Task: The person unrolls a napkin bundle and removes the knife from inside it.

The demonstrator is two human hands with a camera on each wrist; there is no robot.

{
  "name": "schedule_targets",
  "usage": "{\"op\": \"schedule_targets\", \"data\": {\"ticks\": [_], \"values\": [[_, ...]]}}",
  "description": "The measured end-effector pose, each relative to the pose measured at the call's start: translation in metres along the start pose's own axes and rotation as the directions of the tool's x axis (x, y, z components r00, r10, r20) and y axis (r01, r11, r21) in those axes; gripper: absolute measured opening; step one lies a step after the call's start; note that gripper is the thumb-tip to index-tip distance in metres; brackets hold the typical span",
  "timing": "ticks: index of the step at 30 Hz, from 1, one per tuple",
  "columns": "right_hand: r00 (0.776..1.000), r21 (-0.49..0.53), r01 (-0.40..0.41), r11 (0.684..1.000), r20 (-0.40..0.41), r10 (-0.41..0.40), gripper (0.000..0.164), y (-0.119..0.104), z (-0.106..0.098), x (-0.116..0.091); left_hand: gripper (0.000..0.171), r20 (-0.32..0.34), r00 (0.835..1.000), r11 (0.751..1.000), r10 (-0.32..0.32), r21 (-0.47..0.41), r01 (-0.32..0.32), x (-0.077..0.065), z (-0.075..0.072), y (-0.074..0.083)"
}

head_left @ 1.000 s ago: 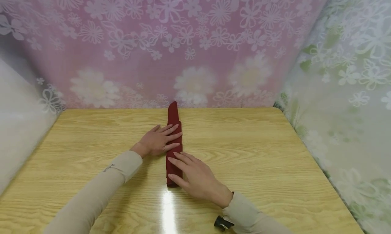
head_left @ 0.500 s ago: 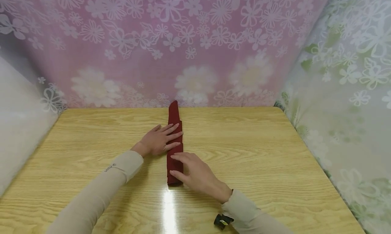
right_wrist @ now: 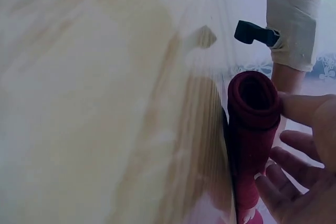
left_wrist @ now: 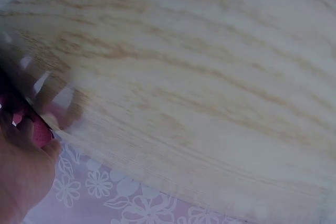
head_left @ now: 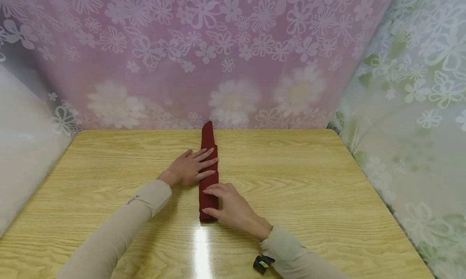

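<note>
A dark red cloth (head_left: 207, 200), rolled into a long narrow tube, lies lengthwise on the wooden table. In the right wrist view the rolled cloth (right_wrist: 249, 145) shows its hollow, layered end. My left hand (head_left: 187, 169) rests across the middle of the roll, its fingers spread and mostly straight. Near the close end, my right hand (head_left: 234, 208) touches the roll from the right, thumb and fingers apart and loosely bent. The right wrist view shows the right hand (right_wrist: 310, 177) with thumb and fingertips against one side. Only part of the left hand (left_wrist: 26, 177) appears in the left wrist view.
The wood-grain table (head_left: 291, 169) extends on both sides of the roll. A pink floral sheet (head_left: 174, 76) hangs behind it, and the roll's far tip reaches the back edge. Pale floral sheeting (head_left: 411, 141) stands to the right. A black device (head_left: 263, 264) sits at the right wrist.
The right hand's fingers have drawn together and bent more, from spread straight over the roll to a loose curve at its near end. The left hand and the roll stay in place.
</note>
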State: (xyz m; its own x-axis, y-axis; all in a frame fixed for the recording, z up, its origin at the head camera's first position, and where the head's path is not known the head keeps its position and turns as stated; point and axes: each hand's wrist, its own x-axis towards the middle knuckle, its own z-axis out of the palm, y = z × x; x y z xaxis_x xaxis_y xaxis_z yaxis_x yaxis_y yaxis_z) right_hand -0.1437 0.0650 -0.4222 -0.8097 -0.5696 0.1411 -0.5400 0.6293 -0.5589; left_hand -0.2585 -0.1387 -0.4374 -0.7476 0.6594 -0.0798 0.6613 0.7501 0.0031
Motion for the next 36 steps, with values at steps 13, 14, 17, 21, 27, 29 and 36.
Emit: {"op": "schedule_targets", "data": {"ticks": [13,14,17,21,27,29,36], "values": [[0.999,-0.218,0.003,0.976,0.041,0.006,0.039,-0.010,0.006,0.003,0.059,0.006,1.000,1.000,-0.002,0.016,0.002,-0.001,0.005,-0.002],[0.999,-0.227,0.005,0.974,0.043,0.005,0.039,-0.010,0.006,0.003,0.058,0.002,1.000,1.000,0.001,0.012,-0.001,-0.001,0.005,-0.002],[0.999,-0.257,0.016,0.966,0.043,-0.005,0.040,-0.011,0.006,0.002,0.058,-0.005,1.000,1.000,0.001,0.002,-0.001,-0.001,0.005,-0.001],[0.999,-0.302,0.034,0.953,0.045,-0.021,0.040,-0.013,0.007,0.002,0.058,-0.010,1.000,1.000,0.004,-0.003,-0.004,0.000,0.005,0.001],[0.999,-0.307,0.023,0.952,0.039,-0.012,0.040,-0.015,0.008,0.003,0.059,-0.014,1.000,1.000,0.007,-0.006,-0.007,-0.001,0.006,0.000],[0.999,-0.299,0.014,0.954,0.033,-0.005,0.039,-0.015,0.009,0.003,0.059,-0.013,1.000,1.000,0.007,-0.007,-0.007,0.000,0.006,0.000],[1.000,-0.277,0.021,0.961,0.010,-0.019,0.031,-0.014,0.008,0.004,0.059,-0.015,1.000,1.000,0.003,-0.005,-0.003,0.000,0.005,0.000]]}}
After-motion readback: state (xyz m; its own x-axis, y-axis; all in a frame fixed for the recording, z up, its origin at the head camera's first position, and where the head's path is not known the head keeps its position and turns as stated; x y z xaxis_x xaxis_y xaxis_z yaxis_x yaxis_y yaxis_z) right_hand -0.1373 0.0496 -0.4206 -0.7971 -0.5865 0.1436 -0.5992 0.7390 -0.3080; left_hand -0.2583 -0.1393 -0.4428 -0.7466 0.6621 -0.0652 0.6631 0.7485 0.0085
